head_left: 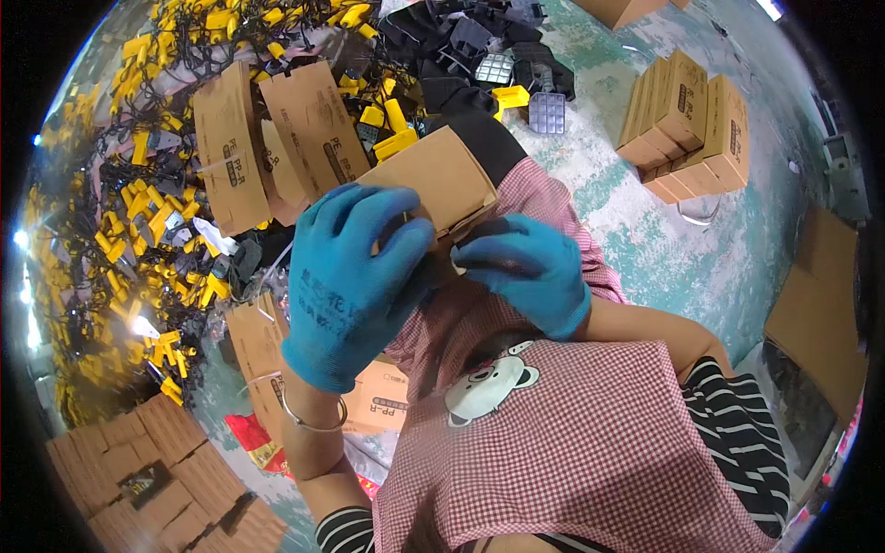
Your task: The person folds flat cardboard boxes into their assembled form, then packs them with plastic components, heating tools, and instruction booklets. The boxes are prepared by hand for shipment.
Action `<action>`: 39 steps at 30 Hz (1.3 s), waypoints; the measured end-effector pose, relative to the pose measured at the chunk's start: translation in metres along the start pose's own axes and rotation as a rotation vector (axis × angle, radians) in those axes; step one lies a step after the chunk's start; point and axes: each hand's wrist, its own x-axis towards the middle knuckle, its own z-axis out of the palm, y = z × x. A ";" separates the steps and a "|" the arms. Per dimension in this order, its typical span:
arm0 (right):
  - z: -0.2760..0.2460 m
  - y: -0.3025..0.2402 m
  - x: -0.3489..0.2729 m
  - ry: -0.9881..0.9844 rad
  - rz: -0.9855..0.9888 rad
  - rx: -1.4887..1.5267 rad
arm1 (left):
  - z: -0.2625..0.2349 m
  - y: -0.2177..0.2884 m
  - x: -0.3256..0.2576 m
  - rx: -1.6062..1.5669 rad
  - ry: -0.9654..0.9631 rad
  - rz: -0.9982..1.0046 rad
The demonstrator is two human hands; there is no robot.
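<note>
A small brown cardboard box (433, 175) lies tilted across my lap, its near end turned toward me. My left hand (355, 267), in a blue glove, curls its fingers over the box's near left edge. At the near right corner my right hand (530, 272), also gloved in blue, has its fingers bent and pressed against the box's end flap. A small pale spot shows at the right fingertips; I cannot make out what it is. The underside of the box and the left thumb's contact are partly hidden.
Yellow tools with black cords (138, 230) are heaped at the left, black plastic parts (461, 46) at the top. Flat cartons (313, 120) lean by the heap. Stacked boxes (678, 111) stand on the floor at right; more cartons (175, 452) sit lower left.
</note>
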 end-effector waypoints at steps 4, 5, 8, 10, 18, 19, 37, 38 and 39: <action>-0.017 0.004 0.015 -0.108 -0.294 -0.268 | 0.003 0.007 0.003 0.257 -0.024 0.111; -0.015 0.001 0.015 -0.114 -0.194 -0.237 | 0.004 0.003 0.001 0.185 -0.009 0.049; 0.007 -0.009 0.006 -0.005 0.231 0.214 | 0.009 -0.014 -0.004 -0.453 0.551 -0.340; 0.018 -0.018 0.003 0.099 0.558 0.637 | 0.018 -0.027 0.007 -0.488 0.549 -0.388; -0.005 -0.049 0.030 0.027 1.044 0.818 | 0.047 -0.010 0.021 -0.617 0.441 -0.487; -0.006 -0.049 0.030 0.031 1.044 0.810 | 0.047 -0.010 0.021 -0.627 0.442 -0.481; -0.018 -0.046 0.030 -0.077 1.086 0.769 | 0.045 -0.007 0.020 -0.554 0.454 -0.440; -0.019 -0.048 0.032 -0.097 1.098 0.767 | 0.045 -0.007 0.020 -0.546 0.476 -0.415; -0.019 -0.048 0.033 -0.115 1.112 0.767 | 0.045 -0.007 0.020 -0.547 0.474 -0.415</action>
